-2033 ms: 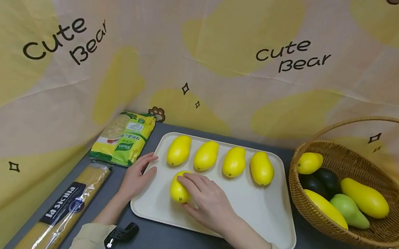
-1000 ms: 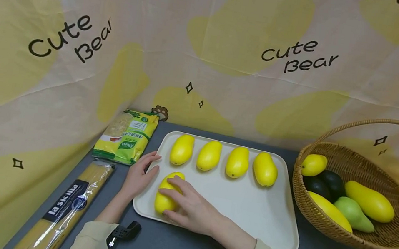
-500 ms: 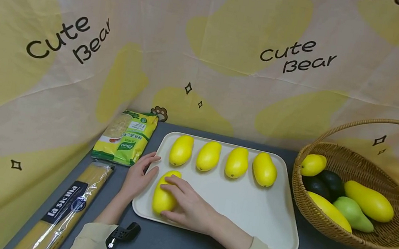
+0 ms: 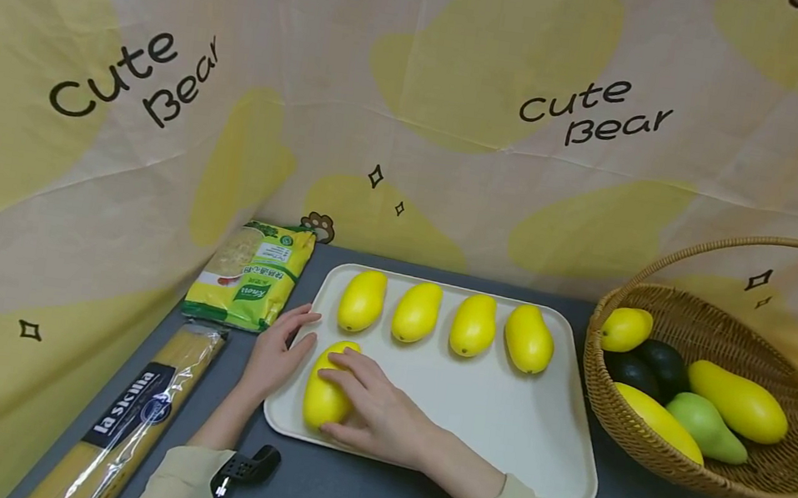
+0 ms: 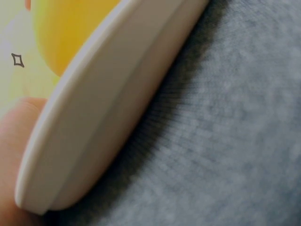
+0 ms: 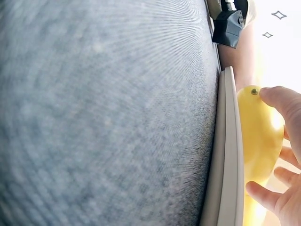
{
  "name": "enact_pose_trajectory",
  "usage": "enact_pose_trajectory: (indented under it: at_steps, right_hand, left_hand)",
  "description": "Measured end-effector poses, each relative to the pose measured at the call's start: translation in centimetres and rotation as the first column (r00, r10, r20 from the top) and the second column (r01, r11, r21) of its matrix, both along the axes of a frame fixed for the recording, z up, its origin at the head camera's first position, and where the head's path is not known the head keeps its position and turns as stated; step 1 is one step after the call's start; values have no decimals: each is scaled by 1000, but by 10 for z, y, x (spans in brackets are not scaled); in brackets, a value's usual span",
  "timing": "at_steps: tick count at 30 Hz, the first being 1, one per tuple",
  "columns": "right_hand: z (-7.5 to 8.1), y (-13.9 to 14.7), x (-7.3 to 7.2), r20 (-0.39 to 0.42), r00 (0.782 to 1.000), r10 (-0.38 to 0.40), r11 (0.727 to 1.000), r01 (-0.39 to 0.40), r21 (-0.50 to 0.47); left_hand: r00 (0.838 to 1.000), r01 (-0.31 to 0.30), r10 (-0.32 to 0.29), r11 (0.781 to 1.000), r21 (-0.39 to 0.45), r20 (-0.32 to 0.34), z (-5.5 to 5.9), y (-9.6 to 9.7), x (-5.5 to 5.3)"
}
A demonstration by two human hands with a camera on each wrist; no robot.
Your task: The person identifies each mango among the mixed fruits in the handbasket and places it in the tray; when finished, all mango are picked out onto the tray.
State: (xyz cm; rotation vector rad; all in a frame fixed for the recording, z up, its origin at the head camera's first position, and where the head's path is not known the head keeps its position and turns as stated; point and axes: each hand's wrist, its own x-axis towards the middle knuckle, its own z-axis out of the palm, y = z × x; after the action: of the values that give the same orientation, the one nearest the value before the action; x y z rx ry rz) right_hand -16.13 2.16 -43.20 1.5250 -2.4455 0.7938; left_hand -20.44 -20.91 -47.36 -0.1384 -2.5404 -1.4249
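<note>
In the head view a white tray (image 4: 496,430) bears a back row of several yellow mangoes (image 4: 362,301). Another mango (image 4: 323,395) lies lengthwise at the tray's front left. Over its right side my right hand (image 4: 385,415) curves, the thumb at the near end and fingertips on the upper side. The right wrist view shows the thumb (image 6: 277,101) touching the mango near its stem spot, other fingers spread along it. My left hand (image 4: 279,355) rests at the tray's left rim with relaxed fingers, holding nothing. In the left wrist view part of it shows behind the rim.
A wicker basket (image 4: 779,467) with a tall handle stands right of the tray. Inside lie a lemon, dark avocados, a green pear (image 4: 708,429) and yellow fruit. To the left are a yellow-green food packet (image 4: 252,276) and a pack of spaghetti (image 4: 135,416). Patterned cloth hangs behind.
My right hand has brought the front mango leftward and nearer, from below the back row to the tray's front left. It has barely moved in the last half second. The left hand stays put.
</note>
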Motion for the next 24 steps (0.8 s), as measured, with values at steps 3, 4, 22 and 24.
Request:
enact_pose_trajectory:
  at_steps: [3, 4, 22, 24]
  right_hand:
    - [0, 1, 0, -8, 1000, 1, 1000, -1, -3]
    - [1, 1, 0, -13, 1000, 1, 1000, -1, -3]
    - [14, 21, 5, 105, 991, -78, 980, 95, -173]
    - [20, 27, 6, 162, 984, -78, 956, 120, -268]
  left_hand:
    - [1000, 8, -8, 1000, 0, -4, 0, -1, 0]
    - [1000, 11, -11, 1000, 2, -4, 0, -1, 0]
    - [1000, 13, -13, 1000, 21, 16, 0, 0, 2]
    - [1000, 7, -8, 999, 31, 23, 0, -1, 2]
